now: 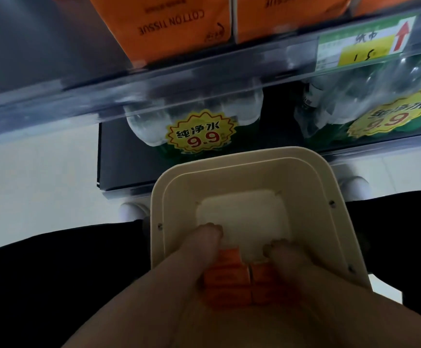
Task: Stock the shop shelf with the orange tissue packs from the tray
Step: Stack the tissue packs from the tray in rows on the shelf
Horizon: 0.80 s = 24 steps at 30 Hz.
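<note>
Both of your hands are down in the beige tray point(312, 187), laid over the small orange tissue packs point(229, 277) bunched at its near end. Your left hand point(191, 259) covers the left stack and your right hand point(302, 272) the right one. Orange shows only in the strip between your palms. On each hand the fingers lie close together with the fingertips point(212, 231) reaching past the packs' far edge onto the bare tray floor. Your thumbs are hidden, so I cannot tell whether either hand has actually closed on a pack or is only resting on top.

To do this pickup well, settle the hold before you lift. Hook your fingertips down over the far edge and bring your thumbs in against the near side, so each stack is squeezed end to end rather than pressed from above. The wrappers will likely be slippery and the packs soft, so squeeze firmly and evenly, or the middle ones may slide out. Take only as many as each hand can span.

The shelf point(154, 79) is up and ahead of your hands, with large orange cotton tissue packs point(174, 23) already standing on it. Lift straight up until you clear the tray wall beyond your fingertips, then carry forward over the shelf's front rail.
</note>
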Each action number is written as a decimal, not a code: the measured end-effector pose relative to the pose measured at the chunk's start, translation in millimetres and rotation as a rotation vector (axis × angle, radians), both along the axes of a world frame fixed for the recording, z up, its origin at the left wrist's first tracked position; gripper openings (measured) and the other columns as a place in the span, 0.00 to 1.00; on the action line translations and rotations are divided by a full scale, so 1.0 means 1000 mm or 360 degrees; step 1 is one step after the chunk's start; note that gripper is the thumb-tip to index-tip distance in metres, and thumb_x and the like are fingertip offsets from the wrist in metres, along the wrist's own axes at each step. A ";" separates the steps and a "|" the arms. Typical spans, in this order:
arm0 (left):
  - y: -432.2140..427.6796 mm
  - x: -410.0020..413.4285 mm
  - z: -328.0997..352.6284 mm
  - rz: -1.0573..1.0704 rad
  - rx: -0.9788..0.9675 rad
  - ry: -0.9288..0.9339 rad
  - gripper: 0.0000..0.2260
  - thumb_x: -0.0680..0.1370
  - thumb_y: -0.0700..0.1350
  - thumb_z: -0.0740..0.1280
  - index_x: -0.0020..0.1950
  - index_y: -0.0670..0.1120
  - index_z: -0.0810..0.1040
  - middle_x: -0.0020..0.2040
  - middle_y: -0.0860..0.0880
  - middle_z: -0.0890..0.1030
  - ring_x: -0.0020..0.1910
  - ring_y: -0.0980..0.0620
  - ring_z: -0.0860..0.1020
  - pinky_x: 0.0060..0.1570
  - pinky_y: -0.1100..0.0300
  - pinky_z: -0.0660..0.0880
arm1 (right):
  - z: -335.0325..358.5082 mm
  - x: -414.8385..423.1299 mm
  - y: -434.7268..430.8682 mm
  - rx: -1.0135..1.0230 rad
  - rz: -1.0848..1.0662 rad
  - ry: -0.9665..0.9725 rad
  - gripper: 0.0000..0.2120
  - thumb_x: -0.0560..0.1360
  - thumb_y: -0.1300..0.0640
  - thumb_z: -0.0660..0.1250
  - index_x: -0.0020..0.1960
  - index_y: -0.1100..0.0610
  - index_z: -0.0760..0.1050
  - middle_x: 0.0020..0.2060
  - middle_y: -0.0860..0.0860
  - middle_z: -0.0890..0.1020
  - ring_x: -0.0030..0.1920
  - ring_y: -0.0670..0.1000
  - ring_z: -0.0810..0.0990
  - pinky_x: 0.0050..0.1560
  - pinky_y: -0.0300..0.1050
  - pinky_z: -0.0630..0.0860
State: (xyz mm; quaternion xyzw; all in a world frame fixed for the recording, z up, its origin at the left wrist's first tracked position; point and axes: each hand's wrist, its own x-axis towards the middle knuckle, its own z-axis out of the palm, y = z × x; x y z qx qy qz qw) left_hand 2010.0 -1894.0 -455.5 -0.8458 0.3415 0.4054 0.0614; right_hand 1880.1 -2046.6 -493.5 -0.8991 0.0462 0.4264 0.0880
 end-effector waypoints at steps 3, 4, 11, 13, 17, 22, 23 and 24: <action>0.005 -0.001 -0.011 0.0005 0.0053 0.0021 0.15 0.79 0.39 0.57 0.66 0.42 0.70 0.65 0.42 0.73 0.64 0.44 0.72 0.62 0.55 0.69 | -0.001 0.001 -0.001 0.0017 -0.0050 0.0003 0.15 0.80 0.59 0.52 0.65 0.54 0.69 0.64 0.54 0.74 0.65 0.55 0.73 0.62 0.48 0.67; 0.006 -0.002 -0.015 0.0000 0.0081 0.0031 0.15 0.79 0.39 0.57 0.66 0.41 0.70 0.65 0.42 0.73 0.64 0.44 0.72 0.62 0.55 0.69 | 0.000 0.002 -0.003 -0.0006 -0.0098 -0.0024 0.15 0.81 0.58 0.52 0.65 0.54 0.69 0.64 0.54 0.75 0.64 0.55 0.74 0.62 0.48 0.67; 0.006 -0.009 -0.039 -0.0253 0.0317 0.0063 0.15 0.82 0.43 0.56 0.67 0.42 0.68 0.67 0.41 0.72 0.66 0.43 0.71 0.63 0.53 0.67 | 0.002 0.006 -0.006 -0.0125 -0.0419 -0.0256 0.13 0.80 0.56 0.53 0.63 0.54 0.68 0.60 0.52 0.77 0.60 0.54 0.77 0.56 0.46 0.72; 0.006 -0.012 -0.044 -0.0278 0.0351 0.0090 0.15 0.82 0.42 0.55 0.67 0.42 0.68 0.67 0.41 0.72 0.66 0.43 0.71 0.64 0.53 0.67 | 0.004 0.006 -0.004 -0.0125 -0.0440 -0.0298 0.14 0.80 0.57 0.53 0.64 0.54 0.67 0.61 0.53 0.76 0.61 0.54 0.75 0.57 0.46 0.72; 0.004 -0.008 -0.054 -0.0333 0.0330 0.0104 0.16 0.82 0.42 0.54 0.69 0.44 0.67 0.68 0.42 0.71 0.67 0.43 0.70 0.64 0.52 0.68 | 0.008 0.014 0.000 -0.0060 -0.0517 -0.0347 0.15 0.80 0.59 0.53 0.66 0.55 0.65 0.63 0.53 0.73 0.64 0.53 0.72 0.58 0.45 0.71; 0.000 0.001 -0.058 -0.0329 0.0156 0.0195 0.15 0.83 0.45 0.52 0.67 0.43 0.70 0.64 0.41 0.76 0.61 0.44 0.76 0.61 0.55 0.72 | 0.006 0.019 -0.007 -0.0113 -0.0593 -0.0322 0.15 0.80 0.59 0.53 0.66 0.54 0.65 0.63 0.53 0.73 0.63 0.55 0.73 0.57 0.48 0.72; 0.001 0.003 -0.057 -0.0325 0.0137 0.0133 0.14 0.83 0.44 0.53 0.65 0.43 0.71 0.63 0.41 0.76 0.61 0.45 0.76 0.62 0.55 0.72 | 0.007 0.019 -0.007 -0.0132 -0.0593 -0.0322 0.15 0.80 0.59 0.53 0.66 0.54 0.65 0.62 0.53 0.74 0.63 0.55 0.73 0.56 0.48 0.72; 0.001 0.003 -0.054 -0.0288 0.0140 0.0069 0.14 0.82 0.44 0.53 0.65 0.44 0.70 0.64 0.42 0.76 0.62 0.45 0.75 0.63 0.56 0.70 | 0.008 0.020 -0.007 -0.0148 -0.0588 -0.0325 0.15 0.80 0.58 0.54 0.66 0.54 0.65 0.62 0.53 0.74 0.62 0.55 0.74 0.55 0.48 0.72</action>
